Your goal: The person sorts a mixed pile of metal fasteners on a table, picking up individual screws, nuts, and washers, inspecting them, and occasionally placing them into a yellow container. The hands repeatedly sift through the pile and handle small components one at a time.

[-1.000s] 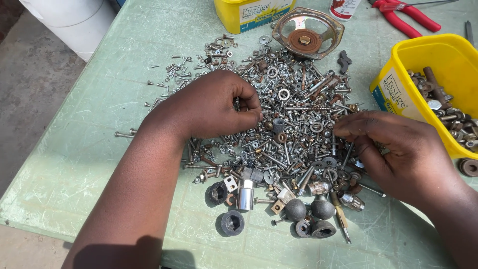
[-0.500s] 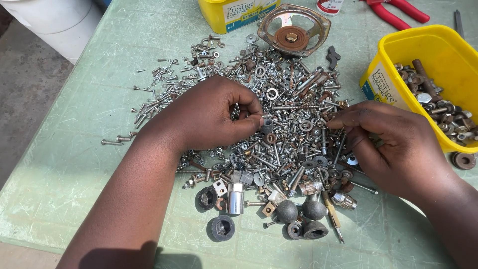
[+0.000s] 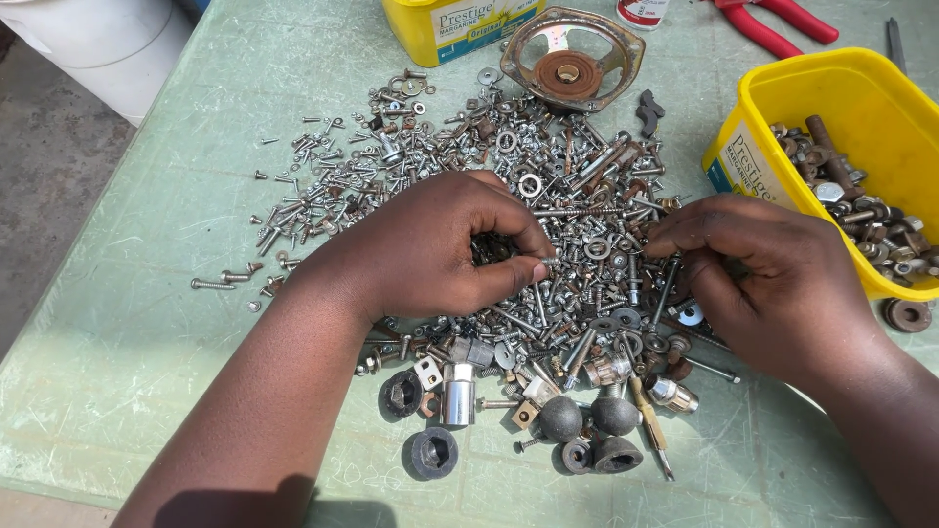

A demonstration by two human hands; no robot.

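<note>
A wide heap of screws, bolts, nuts and washers [image 3: 577, 196] covers the middle of a pale green table [image 3: 166, 244]. My left hand [image 3: 440, 249] rests on the heap, thumb and forefinger pinched together on a small screw at its right edge. My right hand [image 3: 768, 284] lies palm down on the right side of the heap, fingers curled and pointing left among the bolts; whether it holds anything is hidden. The fingertips of the two hands are a short gap apart.
A yellow tub [image 3: 851, 127] with rusty nuts and bolts stands at the right. A rusty round speaker frame [image 3: 572, 59], another yellow tub [image 3: 455, 24] and red pliers [image 3: 778, 24] lie at the back. Black knobs [image 3: 587, 420] and sockets sit near the front edge. A white bucket [image 3: 98, 44] stands off-table, left.
The view has shifted slightly. My left hand's fingers have closed into a pinch on a small screw; my right hand has barely moved.
</note>
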